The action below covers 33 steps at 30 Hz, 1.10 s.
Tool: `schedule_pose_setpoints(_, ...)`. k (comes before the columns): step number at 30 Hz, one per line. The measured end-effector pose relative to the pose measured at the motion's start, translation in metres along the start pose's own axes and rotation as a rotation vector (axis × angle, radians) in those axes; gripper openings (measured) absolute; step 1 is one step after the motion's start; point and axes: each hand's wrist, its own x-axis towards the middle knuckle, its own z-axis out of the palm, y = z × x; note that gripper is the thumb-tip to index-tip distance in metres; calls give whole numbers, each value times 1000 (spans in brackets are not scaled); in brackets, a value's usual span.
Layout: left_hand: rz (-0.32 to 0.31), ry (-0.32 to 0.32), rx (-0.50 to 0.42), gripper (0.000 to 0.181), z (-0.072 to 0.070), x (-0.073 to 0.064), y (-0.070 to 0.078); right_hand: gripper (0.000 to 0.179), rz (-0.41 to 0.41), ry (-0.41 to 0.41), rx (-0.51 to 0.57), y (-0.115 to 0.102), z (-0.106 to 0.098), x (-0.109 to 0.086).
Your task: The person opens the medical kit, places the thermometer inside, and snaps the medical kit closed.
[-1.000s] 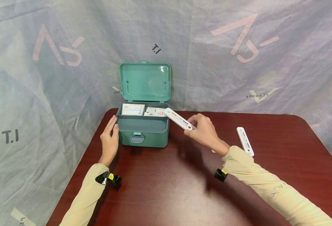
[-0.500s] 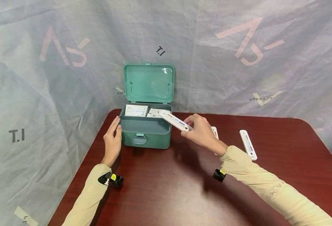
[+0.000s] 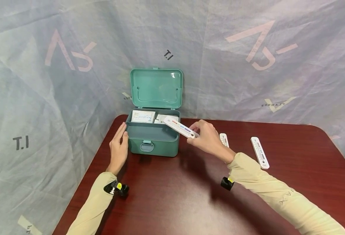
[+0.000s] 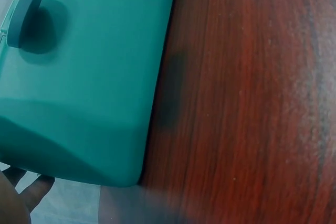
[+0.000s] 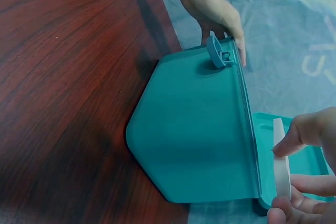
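My right hand (image 3: 207, 136) pinches one end of a flat white wall thermometer (image 3: 179, 126) with printed coloured labels. Its far end reaches over the right side of the teal storage box (image 3: 163, 148), tilted above the compartments. In the right wrist view the thermometer (image 5: 282, 166) shows edge-on between thumb and fingers, close to the box rim. My left hand (image 3: 118, 150) lies along the box's left side, fingers extended and touching near the rim. The lid (image 3: 157, 88) stands raised at the back. Two more white thermometers lie on the table, one (image 3: 224, 139) partly hidden by my right wrist.
The other thermometer (image 3: 259, 152) lies farther right on the dark red table (image 3: 172, 195). Behind the front compartment, a "Surgical" packet (image 3: 143, 116) and another white packet (image 3: 159, 118) fill the rear ones. A grey cloth (image 3: 213, 65) hangs behind the table.
The right hand has brought the thermometer leftward, its far end now over the box. The left hand stays at the box's side. The head view has shifted slightly.
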Motion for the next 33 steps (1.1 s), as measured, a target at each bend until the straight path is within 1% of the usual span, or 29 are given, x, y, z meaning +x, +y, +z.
schedule_pose_setpoints(3,6,7,9,39,-1,1,1,28,-6,2,10,-1,1,2)
schedule_pose_setpoints(7,30,32,-10,38,0,2,6,28,-22,-6,15,-2,2,2)
schedule_pose_setpoints(12,37,20,-22,37,1,3,13,27,-17,-11,15,-2,4,1)
schedule_pose_setpoints(14,30,21,-8,38,1,2,12,28,-18,-14,16,-2,4,1)
schedule_pose_setpoints(18,18,26,11,38,2,0,4,28,-27,-18,10,-2,5,1)
schedule_pose_setpoints(22,24,20,-3,38,3,1,-1,27,-28,-16,-3,-2,6,2)
schedule_pose_setpoints(25,30,24,-14,38,3,1,-1,27,-27,-21,-5,-3,7,4)
schedule_pose_setpoints(27,31,31,-14,37,3,1,2,27,-26,-25,-6,-4,8,5)
schedule_pose_setpoints(29,30,35,-16,37,3,1,7,28,-26,-26,-8,-4,9,5)
schedule_pose_setpoints(33,22,25,-14,36,0,-2,28,28,-32,-22,-12,-5,10,7)
